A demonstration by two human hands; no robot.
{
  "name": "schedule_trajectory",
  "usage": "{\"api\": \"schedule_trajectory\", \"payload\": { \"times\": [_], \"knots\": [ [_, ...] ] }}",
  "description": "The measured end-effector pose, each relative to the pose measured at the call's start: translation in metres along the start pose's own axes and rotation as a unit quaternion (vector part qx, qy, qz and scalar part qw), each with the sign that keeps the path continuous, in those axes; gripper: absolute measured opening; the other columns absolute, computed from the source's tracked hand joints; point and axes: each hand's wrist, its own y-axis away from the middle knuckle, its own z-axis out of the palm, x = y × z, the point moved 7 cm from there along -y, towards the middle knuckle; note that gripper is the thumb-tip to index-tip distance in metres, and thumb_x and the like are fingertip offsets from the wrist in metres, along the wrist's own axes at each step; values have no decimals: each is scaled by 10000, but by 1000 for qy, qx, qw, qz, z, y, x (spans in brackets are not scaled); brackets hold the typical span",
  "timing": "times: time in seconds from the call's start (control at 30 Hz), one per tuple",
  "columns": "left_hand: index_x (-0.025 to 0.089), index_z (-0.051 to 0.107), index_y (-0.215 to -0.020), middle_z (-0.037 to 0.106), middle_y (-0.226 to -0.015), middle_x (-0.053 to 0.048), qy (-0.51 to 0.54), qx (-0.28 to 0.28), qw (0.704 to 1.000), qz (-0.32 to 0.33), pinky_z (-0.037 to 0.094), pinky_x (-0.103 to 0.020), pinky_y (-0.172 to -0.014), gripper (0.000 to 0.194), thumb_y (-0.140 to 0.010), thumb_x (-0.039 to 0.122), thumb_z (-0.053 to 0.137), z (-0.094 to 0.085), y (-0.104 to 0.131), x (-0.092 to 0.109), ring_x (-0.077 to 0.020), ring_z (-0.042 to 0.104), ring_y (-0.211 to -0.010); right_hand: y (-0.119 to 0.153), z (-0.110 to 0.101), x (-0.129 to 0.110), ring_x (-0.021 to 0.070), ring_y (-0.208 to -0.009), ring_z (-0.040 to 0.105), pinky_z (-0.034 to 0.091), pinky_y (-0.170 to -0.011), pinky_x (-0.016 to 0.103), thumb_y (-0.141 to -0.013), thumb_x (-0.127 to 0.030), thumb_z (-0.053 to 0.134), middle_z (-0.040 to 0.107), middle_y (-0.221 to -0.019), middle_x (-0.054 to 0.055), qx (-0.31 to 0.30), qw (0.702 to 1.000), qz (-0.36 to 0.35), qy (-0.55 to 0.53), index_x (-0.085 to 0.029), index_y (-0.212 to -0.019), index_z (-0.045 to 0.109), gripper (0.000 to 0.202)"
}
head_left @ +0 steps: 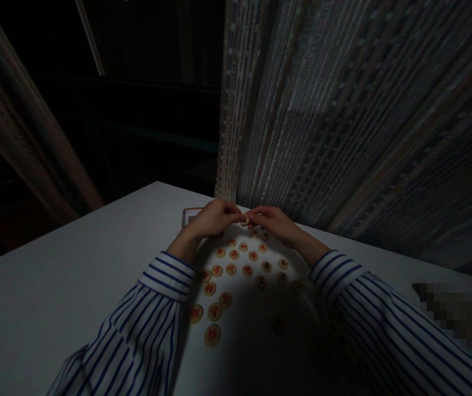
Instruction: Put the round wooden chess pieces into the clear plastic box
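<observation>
Near the table's far edge, my left hand (215, 218) and my right hand (277, 224) meet over one Chinese chess piece (244, 220) with a dark character. The fingertips of both hands pinch it from either side. Several round Chinese chess pieces (231, 269) lie face up between my forearms, many with red characters. A few dark-lettered pieces (266, 267) are on the right side of the spread. Behind my left wrist, a brown-rimmed box or frame (183, 218) shows in part; my hand hides the rest of it.
The white table (95, 264) narrows to a far corner on the left. A hanging striped curtain (301, 110) runs along its far right edge, with another curtain (25, 115) at left. A blurred, pixelated object (458, 313) lies at the right. My shadow darkens the near middle.
</observation>
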Motion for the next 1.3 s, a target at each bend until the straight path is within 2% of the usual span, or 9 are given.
{"api": "schedule_trajectory", "payload": {
  "times": [0.2, 0.33, 0.5, 0.67, 0.83, 1.13, 1.3],
  "knots": [
    [134, 670, -688, 640, -616, -7, 0, 23, 998, -66, 395, -228, -538, 240, -713, 358, 587, -7, 7, 4, -123, 547, -592, 5, -1, -7, 107, -686, 579, 436, -659, 244, -734, -269, 612, 678, -766, 37, 16, 1000, -14, -14, -152, -898, 621, 202],
    [139, 656, -627, 653, -644, -16, 48, 19, 997, -58, 414, -232, -584, 227, -736, 320, 572, -7, 10, 15, -115, 543, -607, 9, -6, -14, 112, -670, 564, 429, -645, 253, -720, -274, 604, 650, -712, 12, 44, 998, -42, 5, -162, -901, 629, 214],
    [137, 663, -662, 663, -682, -22, 105, 4, 993, -56, 399, -228, -568, 198, -714, 316, 597, -3, 9, 17, -93, 504, -565, 16, -11, -27, 107, -660, 545, 426, -648, 256, -704, -293, 597, 639, -731, 5, 83, 992, -91, 34, -162, -850, 647, 203],
    [133, 659, -706, 675, -728, -42, 149, -16, 987, -57, 386, -235, -557, 223, -707, 348, 599, 5, 7, 18, -86, 495, -546, 24, -13, -31, 113, -655, 554, 429, -612, 249, -710, -323, 588, 647, -740, 10, 111, 988, -89, 53, -164, -841, 645, 214],
    [135, 644, -746, 672, -732, -34, 188, -37, 980, -54, 393, -234, -579, 251, -672, 375, 633, 12, 9, 24, -80, 505, -555, 33, -17, -34, 130, -699, 569, 435, -656, 268, -706, -326, 598, 657, -762, 19, 116, 986, -101, 63, -161, -844, 637, 219],
    [134, 616, -630, 648, -630, -27, 176, -54, 983, -25, 390, -213, -527, 312, -686, 441, 612, 27, 25, 56, -95, 513, -541, 71, -16, -55, 128, -690, 583, 434, -643, 250, -767, -249, 555, 661, -747, 17, 113, 962, -170, 181, -153, -866, 643, 163],
    [131, 613, -660, 644, -633, -28, 166, -55, 984, -23, 347, -201, -469, 316, -668, 446, 624, 33, 39, 69, -90, 487, -508, 95, -16, -61, 141, -761, 614, 446, -701, 261, -799, -253, 538, 685, -824, 31, 109, 956, -181, 202, -166, -929, 638, 186]
  ]
}}
